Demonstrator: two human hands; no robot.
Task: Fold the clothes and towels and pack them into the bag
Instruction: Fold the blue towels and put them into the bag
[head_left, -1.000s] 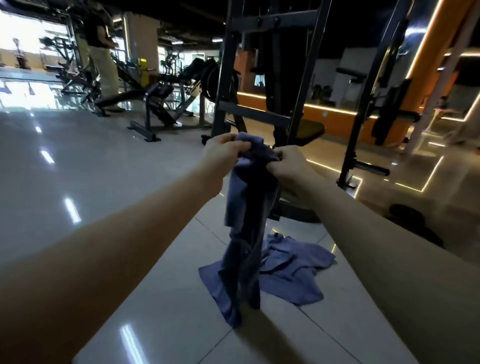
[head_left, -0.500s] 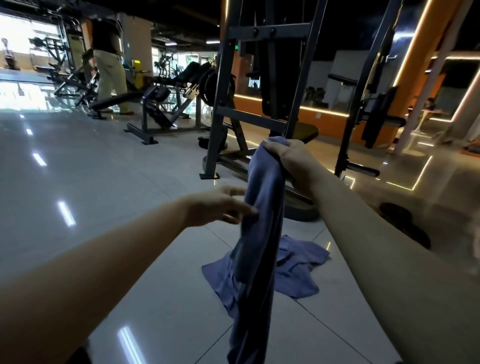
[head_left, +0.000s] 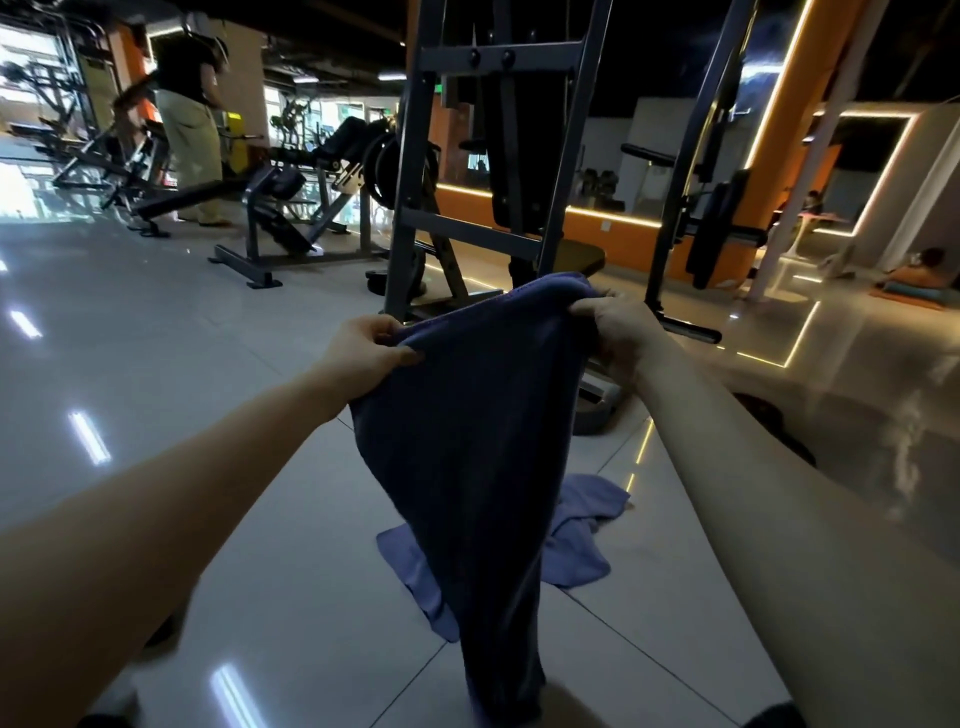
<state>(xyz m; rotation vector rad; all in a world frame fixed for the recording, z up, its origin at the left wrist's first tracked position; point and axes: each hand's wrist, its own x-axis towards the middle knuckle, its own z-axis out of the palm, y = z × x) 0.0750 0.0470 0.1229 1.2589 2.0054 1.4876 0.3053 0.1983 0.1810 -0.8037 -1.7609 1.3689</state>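
There are two blue towels. The dark towel (head_left: 467, 441) hangs in front of the metal frame (head_left: 410, 218). The left hand (head_left: 363, 348) and the right hand (head_left: 618, 327) each pinch its top edge with curled fingers, both arms stretched forward. The second towel (head_left: 582, 545) lies crumpled on the floor (head_left: 208, 364), before the frame.

Both bare forearms extend forward from the lower corners of the view, hands held apart. Left hand (head_left: 371, 353) pinches one upper edge of the dark towel (head_left: 467, 441) — thumb on the near face, fingers curled behind. Right hand (head_left: 618, 327), slightly higher, grips the opposite upper edge with curled fingers.
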